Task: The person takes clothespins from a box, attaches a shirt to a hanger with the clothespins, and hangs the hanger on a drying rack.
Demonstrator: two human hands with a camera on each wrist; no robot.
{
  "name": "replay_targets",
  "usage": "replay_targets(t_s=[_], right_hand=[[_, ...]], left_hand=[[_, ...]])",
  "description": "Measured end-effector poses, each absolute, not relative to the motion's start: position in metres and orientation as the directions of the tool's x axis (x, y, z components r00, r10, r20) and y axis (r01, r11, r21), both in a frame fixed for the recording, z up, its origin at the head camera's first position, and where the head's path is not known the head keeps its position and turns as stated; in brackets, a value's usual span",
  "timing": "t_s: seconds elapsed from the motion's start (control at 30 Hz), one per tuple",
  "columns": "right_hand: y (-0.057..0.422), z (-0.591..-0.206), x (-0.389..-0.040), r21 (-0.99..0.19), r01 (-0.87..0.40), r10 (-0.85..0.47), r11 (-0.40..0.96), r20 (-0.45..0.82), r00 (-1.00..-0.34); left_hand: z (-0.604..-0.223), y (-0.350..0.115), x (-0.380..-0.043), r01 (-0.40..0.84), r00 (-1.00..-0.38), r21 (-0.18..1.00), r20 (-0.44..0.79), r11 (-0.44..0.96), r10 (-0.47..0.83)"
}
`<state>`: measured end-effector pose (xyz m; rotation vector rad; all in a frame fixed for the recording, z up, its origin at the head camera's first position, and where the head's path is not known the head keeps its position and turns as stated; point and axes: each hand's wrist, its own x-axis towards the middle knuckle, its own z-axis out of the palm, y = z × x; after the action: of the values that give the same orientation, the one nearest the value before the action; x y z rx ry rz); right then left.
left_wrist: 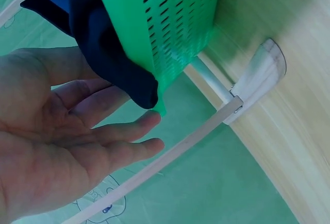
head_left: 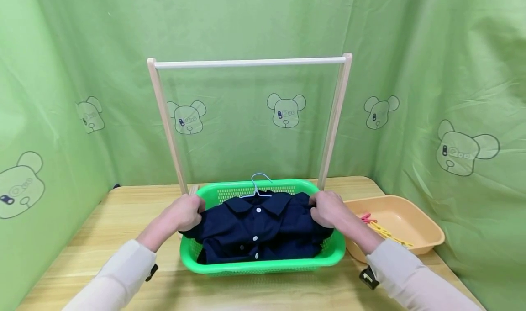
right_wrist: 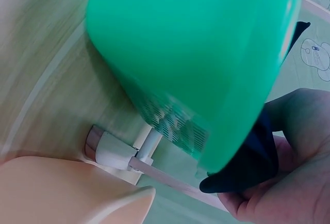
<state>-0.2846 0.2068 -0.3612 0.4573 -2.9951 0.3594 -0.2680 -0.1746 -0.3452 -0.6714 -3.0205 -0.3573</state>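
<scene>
Shirt (head_left: 273,229), navy and button-fronted, is laid crosswise in the green perforated basket (head_left: 263,268), the long axis of its visible cloth running from hand to hand. One side is pinched between thumb and fingers by the left hand (head_left: 190,212), the opposite side likewise by the right hand (head_left: 326,208); neither is plainly nearer, since the cloth is held between both. Above the collar (head_left: 276,203), the blue hanger (head_left: 256,190) is pointed hook-up, well below the white rod (head_left: 250,63) of the wooden rack (head_left: 165,114).
</scene>
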Motion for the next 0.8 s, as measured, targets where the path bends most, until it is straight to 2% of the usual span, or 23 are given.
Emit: replay_targets(t_s=[0.5, 0.8], right_hand=[[0.206, -0.356, -0.288, -0.281, -0.277, -0.240, 0.919, 0.161, -0.957], [0.205, -0.349, -0.285, -0.286, -0.263, -0.209, 0.922, 0.205, -0.956]], left_hand=[[-0.340, -0.181, -0.273, 0.470, -0.883, 0.251, 0.137, 0.846, 0.449], [-0.338, -0.183, -0.273, 0.426, -0.903, 0.239, 0.171, 0.872, 0.394]])
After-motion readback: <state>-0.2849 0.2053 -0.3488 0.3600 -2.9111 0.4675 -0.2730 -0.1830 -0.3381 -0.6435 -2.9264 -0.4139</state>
